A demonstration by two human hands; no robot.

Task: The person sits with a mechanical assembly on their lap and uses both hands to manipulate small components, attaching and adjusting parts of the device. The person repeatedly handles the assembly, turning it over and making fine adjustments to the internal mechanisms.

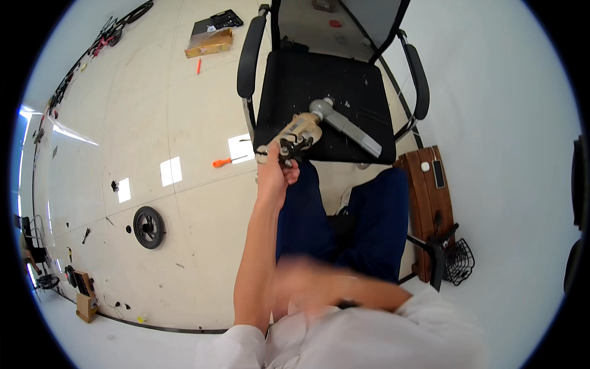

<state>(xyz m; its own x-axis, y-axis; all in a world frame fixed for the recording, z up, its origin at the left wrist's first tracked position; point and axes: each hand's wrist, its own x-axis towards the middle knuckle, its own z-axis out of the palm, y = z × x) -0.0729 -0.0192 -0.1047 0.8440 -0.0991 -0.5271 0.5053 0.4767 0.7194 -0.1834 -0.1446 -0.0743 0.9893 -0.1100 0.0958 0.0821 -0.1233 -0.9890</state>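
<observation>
Left hand (278, 175) grips the beige mechanical assembly (299, 128) at its eight-o'clock end; bracing it against the chair seat (284, 77) should steady it. Right hand (298, 278) blurs; I cannot tell its grip.

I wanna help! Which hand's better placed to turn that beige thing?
Probably the left hand: it grips the near end of the beige mechanical part. The right hand, blurred, is farther off, by the left forearm.
</observation>
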